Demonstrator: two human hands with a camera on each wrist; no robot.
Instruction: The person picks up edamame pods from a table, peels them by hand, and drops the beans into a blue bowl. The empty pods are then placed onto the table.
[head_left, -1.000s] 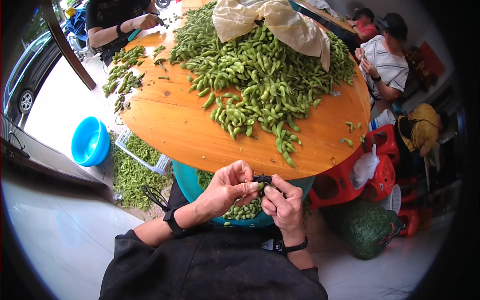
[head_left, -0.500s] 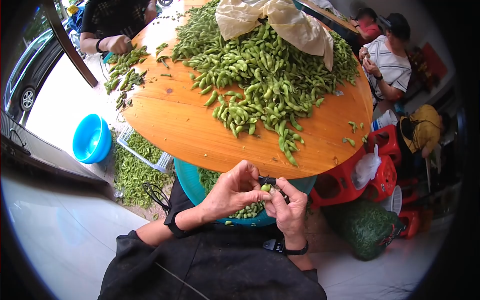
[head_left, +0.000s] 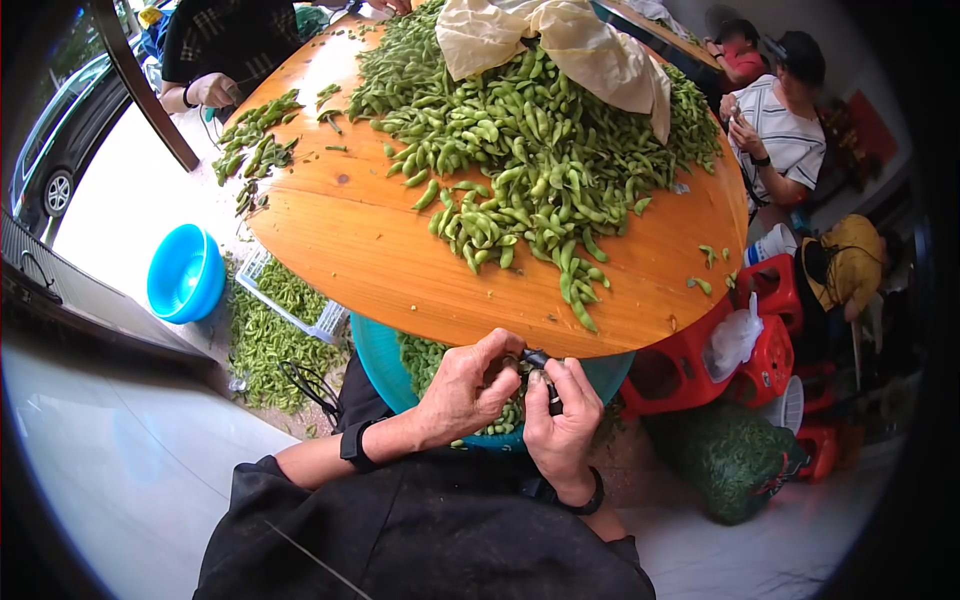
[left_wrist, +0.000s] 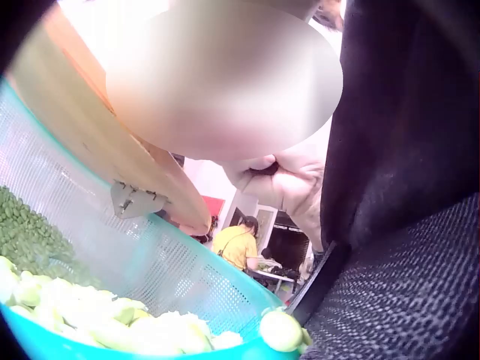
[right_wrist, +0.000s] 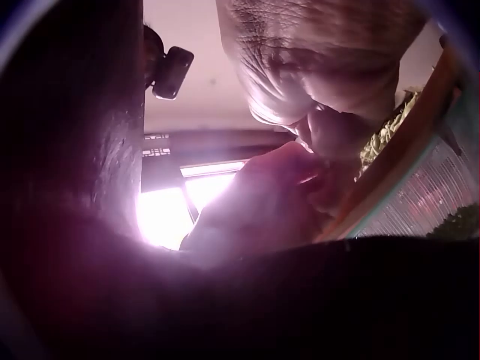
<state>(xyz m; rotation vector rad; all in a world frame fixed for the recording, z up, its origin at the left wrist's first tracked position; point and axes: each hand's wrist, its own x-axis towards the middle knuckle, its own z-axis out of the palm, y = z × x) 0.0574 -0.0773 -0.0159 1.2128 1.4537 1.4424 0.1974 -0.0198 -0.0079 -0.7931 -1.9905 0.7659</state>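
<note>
In the head view, the left hand and the right hand are seen brought together over the near edge of the table, above the basin. A small pod, as far as can be made out among the fingers, is pinched at the tips of the left hand, whose thumb and fingers are bent inward. By the curled fingers of the right hand a black piece is gripped; its long axis slopes from the left fingertips down toward the right forefinger. The pod is lodged just under it, between the two hands, with the left fingertips nearer. The heap is spread beyond them, well apart from the grip.

In the left wrist view, the upper part is blurred, and no grip can be told there. Pale pods are seen along the basin's near side, with small beans farther in.

In the right wrist view, bent fingers are shown close together, but what is pinched is hidden.
</note>
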